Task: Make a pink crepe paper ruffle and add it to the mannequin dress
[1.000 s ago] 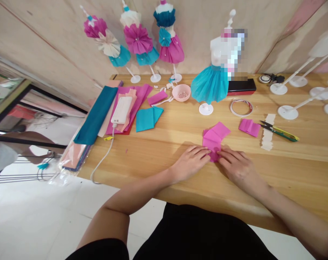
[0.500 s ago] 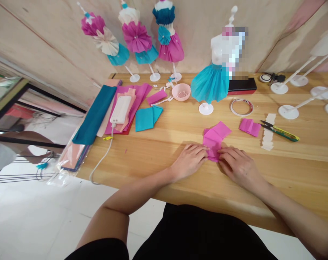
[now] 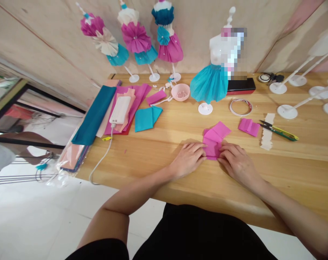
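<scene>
A folded strip of pink crepe paper (image 3: 214,137) lies on the wooden table (image 3: 158,151) in front of me. My left hand (image 3: 189,159) presses its near left edge with the fingers close together. My right hand (image 3: 235,161) pinches the near right edge of the same paper. A second small pink paper piece (image 3: 248,126) lies to the right, next to the scissors (image 3: 279,131).
A white mannequin with a teal paper skirt (image 3: 209,85) stands behind the paper. Three dressed mannequins (image 3: 138,39) line the wall. A pink bowl (image 3: 180,91), tape ring (image 3: 241,107), phone (image 3: 120,109) on stacked paper sheets, teal paper (image 3: 147,118) and bare stands (image 3: 288,110) surround the work spot.
Both hands have shifted slightly up along the pink paper, folding its near end over; the fold now sits shorter and tighter between the fingertips.
</scene>
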`<state>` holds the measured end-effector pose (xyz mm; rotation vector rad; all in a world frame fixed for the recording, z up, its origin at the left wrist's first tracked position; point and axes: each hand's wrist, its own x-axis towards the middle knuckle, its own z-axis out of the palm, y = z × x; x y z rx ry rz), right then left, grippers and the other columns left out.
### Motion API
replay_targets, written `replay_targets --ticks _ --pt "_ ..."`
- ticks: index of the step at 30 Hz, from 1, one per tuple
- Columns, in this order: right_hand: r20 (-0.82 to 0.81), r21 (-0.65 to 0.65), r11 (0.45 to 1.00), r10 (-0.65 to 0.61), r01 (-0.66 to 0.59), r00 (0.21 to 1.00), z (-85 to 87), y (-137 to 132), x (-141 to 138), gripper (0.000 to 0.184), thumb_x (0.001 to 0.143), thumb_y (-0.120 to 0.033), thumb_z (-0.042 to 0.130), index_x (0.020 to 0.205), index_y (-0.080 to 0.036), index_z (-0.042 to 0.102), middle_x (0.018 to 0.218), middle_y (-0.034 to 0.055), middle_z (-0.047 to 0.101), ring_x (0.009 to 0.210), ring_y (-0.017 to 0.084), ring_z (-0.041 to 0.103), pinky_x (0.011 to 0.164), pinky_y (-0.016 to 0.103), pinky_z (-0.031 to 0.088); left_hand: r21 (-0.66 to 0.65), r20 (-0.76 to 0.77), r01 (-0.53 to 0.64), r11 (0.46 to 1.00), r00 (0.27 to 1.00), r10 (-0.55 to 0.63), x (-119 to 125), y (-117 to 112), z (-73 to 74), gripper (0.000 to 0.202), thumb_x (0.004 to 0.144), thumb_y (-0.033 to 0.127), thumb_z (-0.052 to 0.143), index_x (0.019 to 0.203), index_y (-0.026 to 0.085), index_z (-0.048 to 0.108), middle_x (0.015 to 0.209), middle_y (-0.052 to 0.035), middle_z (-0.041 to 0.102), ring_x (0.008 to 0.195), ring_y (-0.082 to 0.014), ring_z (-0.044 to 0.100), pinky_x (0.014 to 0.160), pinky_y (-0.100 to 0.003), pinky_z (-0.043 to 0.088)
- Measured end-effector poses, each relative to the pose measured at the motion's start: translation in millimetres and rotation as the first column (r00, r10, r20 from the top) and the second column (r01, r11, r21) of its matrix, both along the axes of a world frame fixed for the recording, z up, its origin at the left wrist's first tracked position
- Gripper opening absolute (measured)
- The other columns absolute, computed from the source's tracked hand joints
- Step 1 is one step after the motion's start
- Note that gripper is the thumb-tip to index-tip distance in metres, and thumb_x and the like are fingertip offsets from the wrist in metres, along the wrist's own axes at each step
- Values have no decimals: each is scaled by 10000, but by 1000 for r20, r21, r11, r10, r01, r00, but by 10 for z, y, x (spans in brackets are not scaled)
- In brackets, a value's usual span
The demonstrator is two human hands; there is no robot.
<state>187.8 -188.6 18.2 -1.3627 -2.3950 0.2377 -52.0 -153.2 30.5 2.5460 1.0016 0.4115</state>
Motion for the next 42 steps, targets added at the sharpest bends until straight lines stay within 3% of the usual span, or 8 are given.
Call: replay_targets --ticks 4,9,18,27,42 --pt "-2 3 1000 16 -16 1000 15 -6 -12 107 905 -243 533 960 -191 610 1107 119 616 1109 290 519 844 447 447 37 -24 41 998 999 -40 -22 28 -27 220 953 334 434 953 186 597 1286 -62 570 1176 -209 506 1025 -414 353" --pt "18 31 999 25 -26 1000 43 -22 -46 132 918 -231 508 975 -182 617 1139 133 610 1130 286 519 885 447 440 76 -12 92 993 996 -91 27 34 -64 373 907 485 483 1119 196 587 1222 -93 579 1156 -233 489 1014 -432 344" --pt "-2 5 999 43 -43 999 83 -34 -67 149 911 -266 530 1026 -191 588 1122 129 608 1081 284 531 864 441 440 72 -29 59 996 998 -57 114 27 -78 249 959 351 423 948 191 613 972 -42 615 977 -180 513 898 -355 362" --pt "15 -3 999 40 -40 999 63 -33 -127 96 909 -258 529 873 -192 588 875 94 590 855 241 520 790 403 446 16 15 64 998 998 -64 113 35 -61 207 953 341 447 955 199 597 954 -29 627 959 -168 545 896 -348 352" --pt "17 -10 1000 -2 2 1000 22 -67 -79 101 897 -298 559 907 -198 571 895 97 568 869 255 509 753 409 460 -12 4 56 998 998 -56 83 44 -71 283 931 443 465 929 190 591 945 -26 615 958 -170 529 904 -342 358"
